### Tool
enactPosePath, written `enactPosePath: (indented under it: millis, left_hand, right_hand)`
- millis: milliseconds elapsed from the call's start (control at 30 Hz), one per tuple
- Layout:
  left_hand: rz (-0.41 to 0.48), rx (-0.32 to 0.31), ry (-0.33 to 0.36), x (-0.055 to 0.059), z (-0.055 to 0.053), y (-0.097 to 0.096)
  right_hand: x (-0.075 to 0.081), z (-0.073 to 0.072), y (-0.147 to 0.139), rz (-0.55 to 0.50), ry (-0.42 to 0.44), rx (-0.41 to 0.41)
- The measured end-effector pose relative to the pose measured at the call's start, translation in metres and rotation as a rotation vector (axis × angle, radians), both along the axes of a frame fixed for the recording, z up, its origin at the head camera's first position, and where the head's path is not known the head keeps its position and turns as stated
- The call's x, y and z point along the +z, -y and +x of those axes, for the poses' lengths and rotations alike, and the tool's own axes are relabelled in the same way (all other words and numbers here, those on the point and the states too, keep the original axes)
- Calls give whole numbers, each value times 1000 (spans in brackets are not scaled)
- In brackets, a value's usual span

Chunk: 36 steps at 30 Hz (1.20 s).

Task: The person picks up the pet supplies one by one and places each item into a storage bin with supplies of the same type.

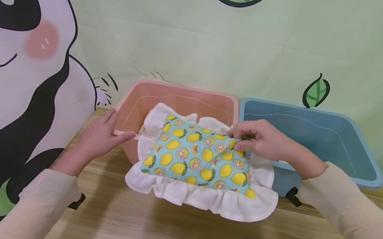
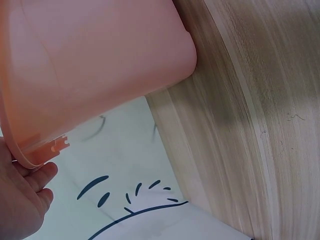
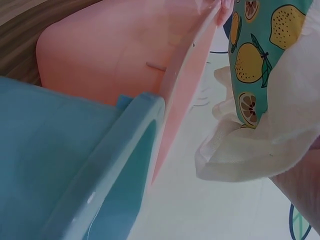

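A small pillow (image 1: pixel 203 160) with a lemon print on light blue and a white ruffled edge hangs in front of the bins, tilted toward the camera. My right hand (image 1: pixel 262 139) pinches its upper right part. Behind the pillow, the pink plastic bin (image 1: pixel 189 89) is partly covered. At that bin's left front corner, my left hand (image 1: pixel 98 135) grips the rim, thumb across the top. The left wrist view shows the left fingers (image 2: pixel 42 175) bent under the rim. The right wrist view shows the pillow's ruffle (image 3: pixel 240 155) beside the bins; most of the right hand is hidden there.
A blue plastic bin (image 1: pixel 373 177) stands right beside the pink one, their rims close together. Both are on a wood-grain table (image 1: pixel 171 235). Behind them hangs a light green cloth (image 1: pixel 156 15) with a panda and leaves.
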State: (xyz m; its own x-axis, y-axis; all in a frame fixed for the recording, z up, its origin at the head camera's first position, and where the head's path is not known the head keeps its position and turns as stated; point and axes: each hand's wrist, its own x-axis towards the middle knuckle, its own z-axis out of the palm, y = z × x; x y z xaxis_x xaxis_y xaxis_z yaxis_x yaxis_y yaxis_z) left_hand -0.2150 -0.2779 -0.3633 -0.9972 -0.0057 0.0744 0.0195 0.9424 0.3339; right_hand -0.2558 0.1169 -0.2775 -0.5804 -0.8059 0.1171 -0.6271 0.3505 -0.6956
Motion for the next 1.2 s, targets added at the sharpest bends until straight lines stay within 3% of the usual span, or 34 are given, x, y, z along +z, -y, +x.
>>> enactPosePath:
  millis: [800, 1200]
  left_hand:
    - [3, 14, 30, 3, 1, -2]
    - [-12, 10, 30, 3, 2, -2]
  right_hand:
    - [16, -17, 4, 27, -26, -45]
    - [16, -24, 8, 35, -57, -77]
